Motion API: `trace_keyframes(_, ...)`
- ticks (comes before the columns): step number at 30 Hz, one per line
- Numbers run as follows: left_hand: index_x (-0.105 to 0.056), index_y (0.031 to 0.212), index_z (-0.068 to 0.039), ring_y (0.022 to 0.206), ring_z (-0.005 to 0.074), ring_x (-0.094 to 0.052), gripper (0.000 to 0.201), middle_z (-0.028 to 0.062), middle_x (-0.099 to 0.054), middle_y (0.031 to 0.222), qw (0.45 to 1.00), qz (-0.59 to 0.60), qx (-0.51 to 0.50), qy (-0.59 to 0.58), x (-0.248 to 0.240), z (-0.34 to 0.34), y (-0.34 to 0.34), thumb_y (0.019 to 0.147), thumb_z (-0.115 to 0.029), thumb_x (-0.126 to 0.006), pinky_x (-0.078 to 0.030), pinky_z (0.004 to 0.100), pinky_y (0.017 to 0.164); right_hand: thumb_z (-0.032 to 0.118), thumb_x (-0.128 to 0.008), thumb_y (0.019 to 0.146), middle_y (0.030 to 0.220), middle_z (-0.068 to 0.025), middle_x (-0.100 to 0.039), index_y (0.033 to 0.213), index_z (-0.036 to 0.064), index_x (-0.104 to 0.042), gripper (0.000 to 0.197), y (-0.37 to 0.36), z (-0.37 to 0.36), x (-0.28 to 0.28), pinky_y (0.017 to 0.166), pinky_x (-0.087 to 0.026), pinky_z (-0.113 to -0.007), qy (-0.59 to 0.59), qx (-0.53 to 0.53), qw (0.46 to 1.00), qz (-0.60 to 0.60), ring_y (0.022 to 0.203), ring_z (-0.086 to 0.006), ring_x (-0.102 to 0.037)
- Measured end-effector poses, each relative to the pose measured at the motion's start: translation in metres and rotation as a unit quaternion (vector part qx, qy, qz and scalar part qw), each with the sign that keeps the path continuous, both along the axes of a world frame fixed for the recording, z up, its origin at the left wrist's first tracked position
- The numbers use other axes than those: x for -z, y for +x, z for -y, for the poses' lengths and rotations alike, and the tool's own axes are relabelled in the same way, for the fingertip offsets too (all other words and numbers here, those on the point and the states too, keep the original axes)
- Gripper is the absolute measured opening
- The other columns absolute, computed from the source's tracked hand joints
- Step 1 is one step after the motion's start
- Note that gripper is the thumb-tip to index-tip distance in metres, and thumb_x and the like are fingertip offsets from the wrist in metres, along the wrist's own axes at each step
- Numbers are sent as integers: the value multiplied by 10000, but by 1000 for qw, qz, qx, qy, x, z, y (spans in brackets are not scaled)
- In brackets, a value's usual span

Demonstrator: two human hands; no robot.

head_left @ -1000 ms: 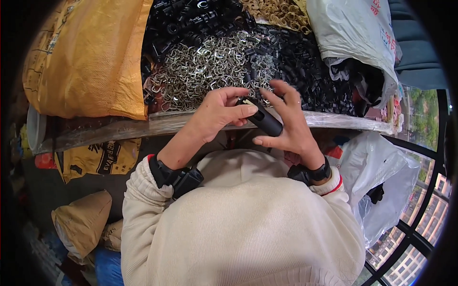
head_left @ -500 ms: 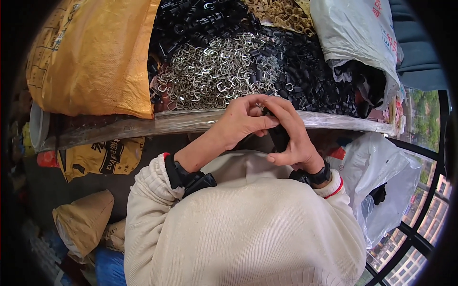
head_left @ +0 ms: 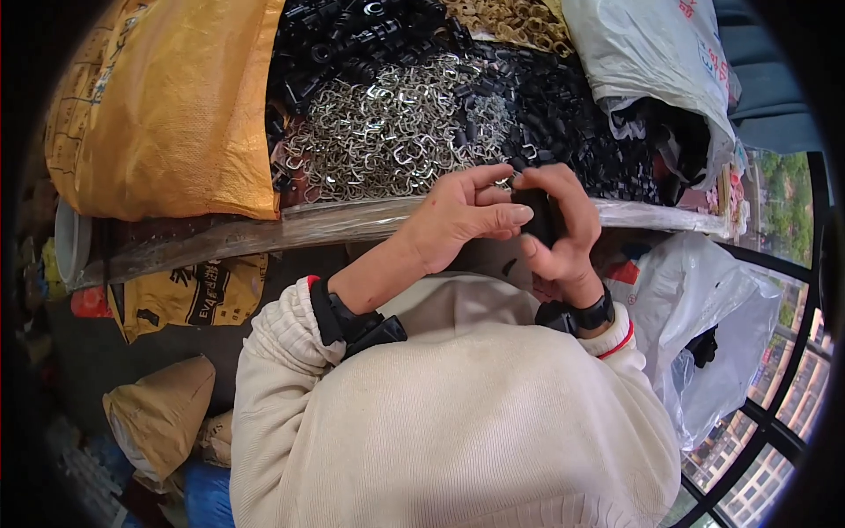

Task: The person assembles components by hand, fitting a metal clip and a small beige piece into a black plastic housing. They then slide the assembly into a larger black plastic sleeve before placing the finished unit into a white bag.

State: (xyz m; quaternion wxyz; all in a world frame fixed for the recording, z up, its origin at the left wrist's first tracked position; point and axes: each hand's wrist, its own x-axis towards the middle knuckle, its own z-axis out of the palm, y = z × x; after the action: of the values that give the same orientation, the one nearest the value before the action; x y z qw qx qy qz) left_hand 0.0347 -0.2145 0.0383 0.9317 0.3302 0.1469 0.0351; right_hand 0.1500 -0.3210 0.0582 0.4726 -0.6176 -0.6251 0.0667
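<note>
My left hand (head_left: 458,220) and my right hand (head_left: 559,220) meet at the table's near edge, both closed around a small black plastic part (head_left: 534,214). The part is mostly hidden between my fingers. Just beyond my hands lies a heap of silver metal clips (head_left: 387,132), flanked by piles of black plastic parts (head_left: 563,114). Both wrists wear black bands, and my cream sweater sleeves fill the lower picture.
A big yellow woven sack (head_left: 167,106) lies on the table at the left. A white plastic bag (head_left: 651,62) sits at the back right and another (head_left: 704,317) hangs below the table edge. Brass-coloured parts (head_left: 510,18) lie at the far top. Sacks (head_left: 158,414) rest on the floor.
My hands have come together and drawn slightly nearer to me, closing around the black part, which showed as a long piece a second ago and is now mostly covered.
</note>
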Motion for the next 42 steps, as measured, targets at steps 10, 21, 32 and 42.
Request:
trace_keyframes(10,-351,1138,55,771,129,-543,496,102,-573,895,998,0,33,61,-6,-32,5,756,-162,-582,-446,215,675,383,-577,646,816,-136,-537,908,-52,-511,513,23,51,-43,660,-406,-286,0,130,991,-42,745,-207,-512)
trace_keyframes(21,-246,1225,10,982,193,-470,553,174,-478,1069,964,172,-47,194,-41,9,41,800,-279,-452,-363,296,850,297,-630,591,793,-104,-548,891,-32,-524,458,-3,15,-28,673,-405,-262,-30,-71,972,-221,736,-173,-526)
trace_keyframes(32,-259,1222,-8,1036,210,-411,673,155,-423,1127,921,198,-72,329,-27,-3,45,703,-314,-559,-328,326,864,221,-630,593,842,-94,-555,910,7,-543,392,28,60,-60,679,-410,-278,-74,111,990,36,781,-181,-526)
trace_keyframes(42,-526,1017,-69,905,236,-502,360,137,-458,1073,469,-177,-222,837,17,-179,22,703,-231,-598,-409,294,769,146,-628,703,887,-60,-585,878,69,-598,194,61,197,-112,756,-417,-285,-85,660,575,476,849,-205,-535)
